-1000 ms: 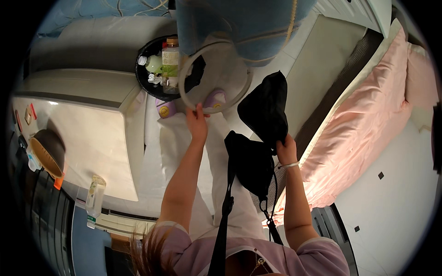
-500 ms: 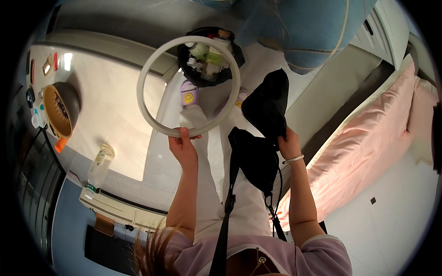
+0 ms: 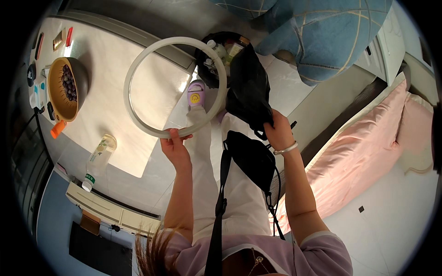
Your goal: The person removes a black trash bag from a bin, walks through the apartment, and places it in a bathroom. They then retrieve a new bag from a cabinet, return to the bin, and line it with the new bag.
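Observation:
My left hand grips the near edge of a white ring, its fingers wrapped round the rim. The ring is held up over the floor, left of centre. My right hand is closed on the gathered end of a black plastic bag, which hangs loose and partly spread. Beyond them on the floor stands a black-lined bin holding rubbish, with bottles among it. The ring and the black bag hide part of the bin.
A pale table at left bears a bowl of dark grapes and a clear bottle. Blue-covered furniture is at the far right, a pink-covered bed at right. A black pouch hangs before me. My purple slipper shows below.
The ring has shifted slightly left. My right hand has moved left and away from me, and the black bag has moved left, now covering the bin's right side.

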Motion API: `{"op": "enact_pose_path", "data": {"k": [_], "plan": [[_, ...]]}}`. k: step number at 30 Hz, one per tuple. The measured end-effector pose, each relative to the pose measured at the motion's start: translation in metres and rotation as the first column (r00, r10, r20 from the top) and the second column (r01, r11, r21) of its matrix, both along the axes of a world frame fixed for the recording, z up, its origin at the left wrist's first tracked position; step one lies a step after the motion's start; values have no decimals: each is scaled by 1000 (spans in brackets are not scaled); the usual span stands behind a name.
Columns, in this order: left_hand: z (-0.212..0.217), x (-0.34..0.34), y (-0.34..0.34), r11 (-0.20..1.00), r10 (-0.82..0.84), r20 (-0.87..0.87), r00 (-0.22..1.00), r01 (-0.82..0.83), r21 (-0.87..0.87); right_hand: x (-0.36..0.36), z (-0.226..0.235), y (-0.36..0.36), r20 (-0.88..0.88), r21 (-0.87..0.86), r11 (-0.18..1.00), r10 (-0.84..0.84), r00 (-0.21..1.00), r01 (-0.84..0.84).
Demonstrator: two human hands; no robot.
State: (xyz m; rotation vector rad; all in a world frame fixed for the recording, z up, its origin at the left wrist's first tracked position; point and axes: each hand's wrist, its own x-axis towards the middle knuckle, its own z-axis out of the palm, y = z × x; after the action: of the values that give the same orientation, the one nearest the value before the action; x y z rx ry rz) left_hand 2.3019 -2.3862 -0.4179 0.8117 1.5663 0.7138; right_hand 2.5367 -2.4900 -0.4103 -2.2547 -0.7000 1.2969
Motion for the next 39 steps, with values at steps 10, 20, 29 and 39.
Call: {"op": "enact_pose_path", "data": {"k": [10, 20, 29, 39], "plan": [[-7, -19, 5, 1000, 1, -8, 1000, -1, -3, -12, -119, 64, 130, -2, 999, -51, 990, 52], [5, -13, 8, 999, 35, 33, 999, -34, -37, -7, -61, 99, -119, 285, 943, -142, 983, 171], [4, -7, 14, 997, 31, 94, 995, -24, -78, -2, -133, 45, 64, -106, 989, 106, 992, -99], [-24, 19, 12, 988, -89, 136, 987, 105, -117, -17, -137, 85, 65, -182, 977, 127, 990, -113]]}}
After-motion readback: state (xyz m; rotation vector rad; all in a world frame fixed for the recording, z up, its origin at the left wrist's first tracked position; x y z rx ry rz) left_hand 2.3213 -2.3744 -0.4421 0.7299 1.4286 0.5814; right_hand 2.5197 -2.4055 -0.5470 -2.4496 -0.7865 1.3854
